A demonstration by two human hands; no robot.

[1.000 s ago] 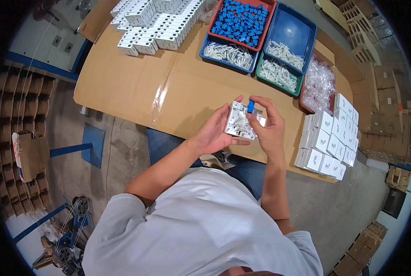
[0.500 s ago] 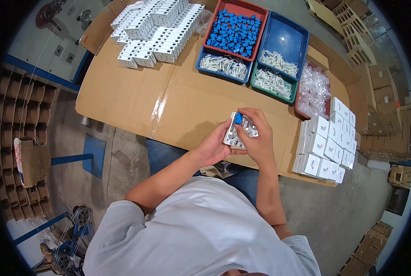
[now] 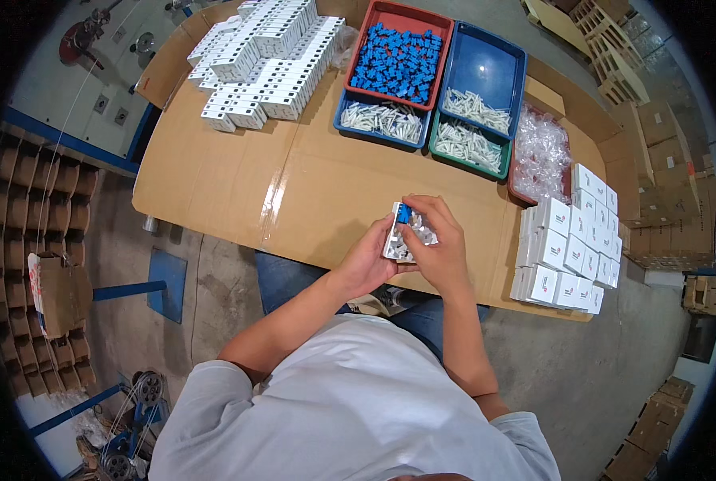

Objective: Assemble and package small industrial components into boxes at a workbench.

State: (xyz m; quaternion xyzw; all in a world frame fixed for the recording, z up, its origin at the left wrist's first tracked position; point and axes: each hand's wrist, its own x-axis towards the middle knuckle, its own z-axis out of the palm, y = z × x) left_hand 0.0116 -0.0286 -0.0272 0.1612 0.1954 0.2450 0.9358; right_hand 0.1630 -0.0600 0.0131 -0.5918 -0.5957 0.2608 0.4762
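Block (image 3: 404,213), blue, is at the far end of the case (image 3: 391,235) — right hand (image 3: 444,252) pinches it between thumb and finger, left hand (image 3: 363,259) holds the case. I think it is good to guide it straight — and keep the case firm.

Pale T-shirt, blue jeans, bare forearms

The person wears a pale grey-white T-shirt (image 3: 334,401) of one even colour, loose in cut, with soft creases and shaded folds over its front. Its short left sleeve (image 3: 201,401) and right sleeve (image 3: 522,441) end near the elbows; the left forearm (image 3: 294,321) and right forearm (image 3: 460,337) are bare, as are the left hand (image 3: 363,263) and right hand (image 3: 440,252). Beyond the shirt's far edge show blue jeans (image 3: 284,276).
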